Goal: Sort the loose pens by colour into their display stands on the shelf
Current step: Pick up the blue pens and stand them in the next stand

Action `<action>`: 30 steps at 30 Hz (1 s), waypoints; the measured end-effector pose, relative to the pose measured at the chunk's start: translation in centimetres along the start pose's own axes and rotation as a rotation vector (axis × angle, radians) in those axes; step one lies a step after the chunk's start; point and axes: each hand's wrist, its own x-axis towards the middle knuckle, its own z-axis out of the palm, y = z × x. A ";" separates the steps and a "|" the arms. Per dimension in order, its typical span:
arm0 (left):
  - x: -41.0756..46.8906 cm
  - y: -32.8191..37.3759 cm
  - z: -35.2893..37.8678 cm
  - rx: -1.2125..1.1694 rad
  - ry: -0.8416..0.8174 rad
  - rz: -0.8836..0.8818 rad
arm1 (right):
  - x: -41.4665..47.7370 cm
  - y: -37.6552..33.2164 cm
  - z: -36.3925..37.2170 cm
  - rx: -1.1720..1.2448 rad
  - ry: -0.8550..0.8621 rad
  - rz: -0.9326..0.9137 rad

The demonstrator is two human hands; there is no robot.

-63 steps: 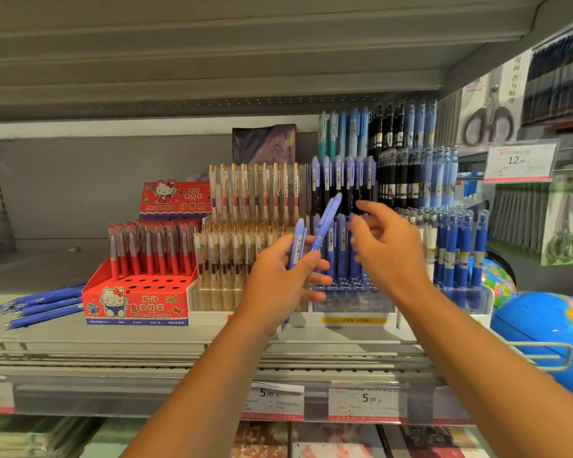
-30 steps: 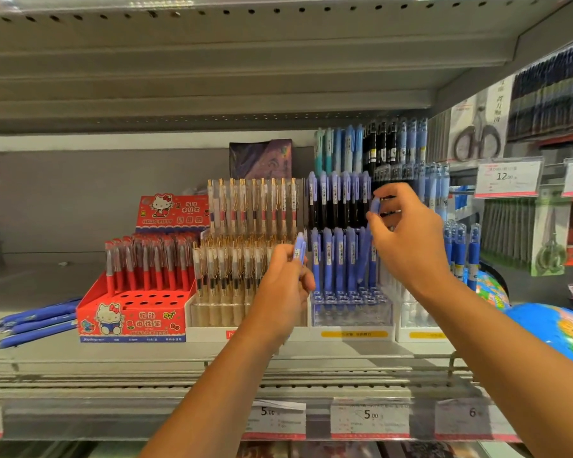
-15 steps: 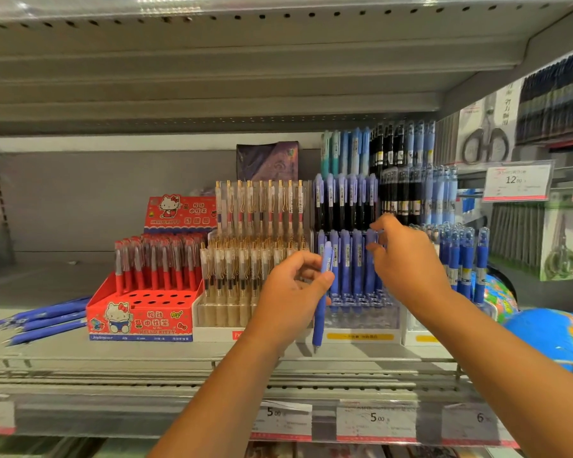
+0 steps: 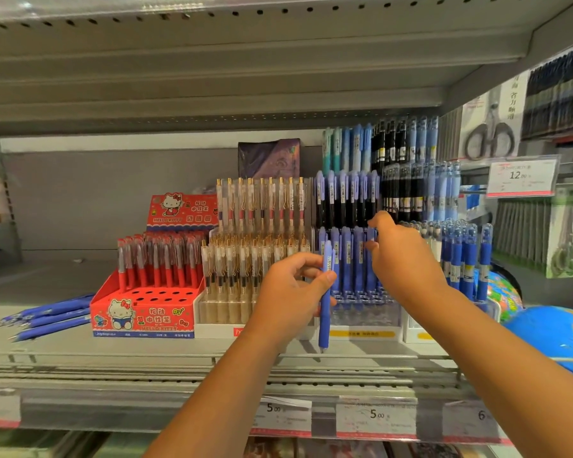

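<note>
At a stationery shelf [image 4: 166,350], seen from the head camera, a person slots blue pens into the clear tiered stand [image 4: 364,320]. The left hand [image 4: 291,292] is clenched around one upright blue pen [image 4: 325,302], tip down, held just in front of the stand's left edge. The right hand [image 4: 402,262] reaches into the front row of blue pens [image 4: 348,259], thumb and forefinger pinched at the top of a pen there; whether it grips or merely steadies that pen cannot be told. The step in hand appears to be seating pens in the blue stand; next, the held pen likely needs a free hole and a straight downward push. More loose blue pens [image 4: 47,317] lie flat well to the left, beyond the red cartoon-cat stand [image 4: 143,319], awaiting sorting.
</note>
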 end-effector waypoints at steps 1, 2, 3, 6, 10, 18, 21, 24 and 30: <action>0.0 0.0 0.0 -0.001 0.004 0.000 | 0.0 0.1 0.0 -0.018 -0.006 0.004; 0.0 0.0 0.0 -0.004 0.007 0.000 | -0.1 0.2 0.0 -0.038 -0.017 0.002; 0.0 0.0 0.0 -0.008 0.009 0.001 | -0.1 0.3 0.1 -0.058 -0.029 -0.004; -0.1 0.0 0.0 -0.012 0.020 0.001 | -0.1 0.4 0.2 -0.096 -0.063 -0.018; 0.0 0.2 0.1 0.012 0.047 0.014 | -0.8 0.2 -0.1 -0.163 -0.019 -0.078; -0.2 0.4 0.6 0.114 0.071 0.136 | -2.3 -1.7 -2.5 0.829 -0.095 -0.116; -0.2 0.6 1.1 0.191 0.055 0.219 | -2.8 -2.0 -2.6 0.868 -0.141 -0.127; -0.2 0.9 1.5 0.290 0.061 0.283 | -2.8 -1.8 -2.7 0.929 -0.107 -0.067; 1.5 2.1 0.5 1.014 0.091 0.691 | -1.7 -1.1 -3.8 0.829 0.047 -0.065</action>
